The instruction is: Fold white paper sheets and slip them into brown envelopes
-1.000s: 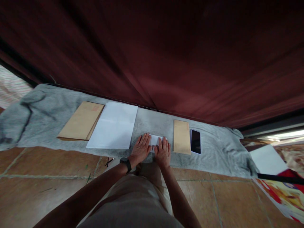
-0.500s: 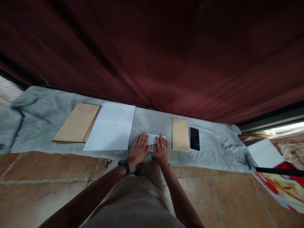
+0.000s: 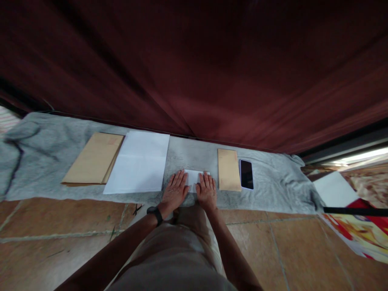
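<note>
A small folded sheet of white paper (image 3: 192, 178) lies on the grey cloth in front of me. My left hand (image 3: 176, 189) rests flat on its left end, fingers stretched forward. On its right end lies my right hand (image 3: 206, 190), palm down with the fingers extended. Both hands partly cover the paper. Left of my hands is a stack of larger white paper sheets (image 3: 139, 161), with a crease across the top one. To the right of my hands lies a brown envelope (image 3: 228, 169).
Several brown envelopes (image 3: 93, 157) lie at the left of the grey cloth (image 3: 279, 182). A phone (image 3: 246, 174) with a dark screen is beside the right envelope. A dark red curtain (image 3: 194, 72) hangs behind. At far right sits a colourful printed bag or box (image 3: 360, 234).
My hands stay on the folded paper, and have drawn slightly apart, the left one shifting a little leftward. The whole view has turned slightly.
</note>
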Motion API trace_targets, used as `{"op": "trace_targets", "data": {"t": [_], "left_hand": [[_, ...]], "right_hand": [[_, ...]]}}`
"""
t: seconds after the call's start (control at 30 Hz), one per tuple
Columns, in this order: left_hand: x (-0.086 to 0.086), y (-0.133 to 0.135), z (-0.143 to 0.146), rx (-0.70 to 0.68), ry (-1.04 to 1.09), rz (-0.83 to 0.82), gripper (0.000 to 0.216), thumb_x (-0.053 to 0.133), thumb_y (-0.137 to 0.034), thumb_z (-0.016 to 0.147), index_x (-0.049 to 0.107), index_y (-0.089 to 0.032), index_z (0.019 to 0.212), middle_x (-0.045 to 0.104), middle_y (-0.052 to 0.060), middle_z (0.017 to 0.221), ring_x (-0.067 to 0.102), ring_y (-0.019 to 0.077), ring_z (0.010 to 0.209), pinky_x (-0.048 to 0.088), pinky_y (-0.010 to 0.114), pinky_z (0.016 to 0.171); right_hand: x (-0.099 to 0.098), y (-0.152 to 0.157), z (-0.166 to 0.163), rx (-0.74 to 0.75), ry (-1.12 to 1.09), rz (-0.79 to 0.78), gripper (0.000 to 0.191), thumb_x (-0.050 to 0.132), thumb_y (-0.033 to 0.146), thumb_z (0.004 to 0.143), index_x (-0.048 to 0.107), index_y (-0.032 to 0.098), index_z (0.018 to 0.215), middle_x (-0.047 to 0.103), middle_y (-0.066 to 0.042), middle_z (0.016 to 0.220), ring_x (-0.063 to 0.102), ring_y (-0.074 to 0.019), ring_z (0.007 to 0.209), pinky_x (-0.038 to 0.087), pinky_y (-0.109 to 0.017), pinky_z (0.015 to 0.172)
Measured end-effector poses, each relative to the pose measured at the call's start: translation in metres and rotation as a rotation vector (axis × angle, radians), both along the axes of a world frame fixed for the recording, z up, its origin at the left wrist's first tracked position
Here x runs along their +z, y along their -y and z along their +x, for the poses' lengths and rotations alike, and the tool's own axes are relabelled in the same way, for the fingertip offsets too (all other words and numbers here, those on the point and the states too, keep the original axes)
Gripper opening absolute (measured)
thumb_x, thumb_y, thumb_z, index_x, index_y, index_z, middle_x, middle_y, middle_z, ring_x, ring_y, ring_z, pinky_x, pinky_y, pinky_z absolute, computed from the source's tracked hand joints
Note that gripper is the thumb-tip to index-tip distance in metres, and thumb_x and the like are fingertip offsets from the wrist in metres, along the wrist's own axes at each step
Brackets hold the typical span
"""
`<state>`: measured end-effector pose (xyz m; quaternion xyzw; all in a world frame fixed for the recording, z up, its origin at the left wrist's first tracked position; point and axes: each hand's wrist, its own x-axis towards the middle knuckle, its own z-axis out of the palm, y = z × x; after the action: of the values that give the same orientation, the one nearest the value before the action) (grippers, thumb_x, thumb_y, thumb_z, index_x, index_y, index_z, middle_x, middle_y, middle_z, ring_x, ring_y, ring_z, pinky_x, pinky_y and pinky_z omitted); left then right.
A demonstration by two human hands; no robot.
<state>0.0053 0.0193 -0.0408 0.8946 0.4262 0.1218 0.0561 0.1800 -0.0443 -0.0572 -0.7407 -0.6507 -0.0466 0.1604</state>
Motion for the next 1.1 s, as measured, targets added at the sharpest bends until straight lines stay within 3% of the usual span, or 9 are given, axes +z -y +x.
{"op": "trace_targets", "data": {"t": [0.33,0.63,1.1], "left_hand": [[0.004,0.0,0.0,-0.006,-0.014,0.009,0.056,0.039,-0.035,0.1,0.045,-0.007,0.148,0.037,0.018,0.16,0.029,0.0291,0.151,0.025,0.049,0.124],[0.013,0.02,-0.004,-0.162,0.017,-0.022,0.047,0.04,-0.034,0.102,0.051,-0.019,0.145,0.041,0.008,0.159,0.032,0.0241,0.15,0.024,0.047,0.125],[0.005,0.02,-0.007,-0.198,0.003,0.009,0.047,0.042,-0.035,0.103,0.052,-0.019,0.145,0.043,0.01,0.158,0.034,0.0241,0.149,0.023,0.047,0.126]], "right_hand": [[-0.005,0.004,0.002,-0.011,0.019,0.042,0.052,0.041,0.036,0.104,0.043,0.015,0.152,0.043,-0.014,0.158,0.035,-0.0276,0.147,0.028,-0.046,0.118],[-0.002,0.005,0.001,-0.009,0.024,0.019,0.053,0.039,0.036,0.105,0.04,0.017,0.154,0.042,-0.014,0.158,0.035,-0.0281,0.147,0.028,-0.047,0.118],[-0.006,0.005,0.0,-0.032,0.014,0.021,0.053,0.038,0.037,0.104,0.043,0.016,0.153,0.042,-0.012,0.158,0.035,-0.0291,0.146,0.027,-0.047,0.118]]}}
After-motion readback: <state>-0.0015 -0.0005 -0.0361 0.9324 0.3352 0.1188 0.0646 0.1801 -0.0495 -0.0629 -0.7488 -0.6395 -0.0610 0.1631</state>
